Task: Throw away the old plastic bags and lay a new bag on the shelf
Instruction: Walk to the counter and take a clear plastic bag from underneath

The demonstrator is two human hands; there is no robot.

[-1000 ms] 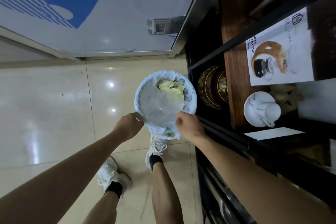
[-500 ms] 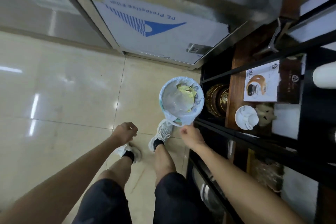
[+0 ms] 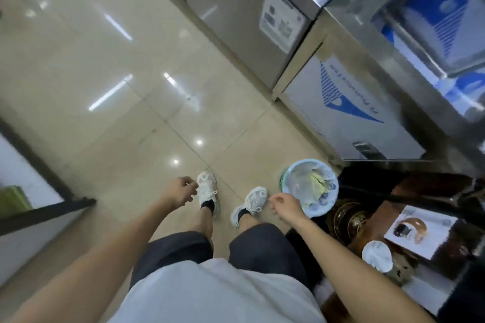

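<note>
Half done, by the look: clear plastic bags (image 3: 301,183) sit in the bin (image 3: 309,189), lower right of centre. Your left hand (image 3: 181,191) and right hand (image 3: 284,206) hang loosely curled, empty. No new bag visible; shelf (image 3: 420,207) at lower right unlined.

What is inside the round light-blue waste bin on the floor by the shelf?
The round light-blue waste bin holds crumpled clear plastic and a yellow-green scrap. Anything beneath them is covered, and the bin's bottom cannot be seen.
</note>
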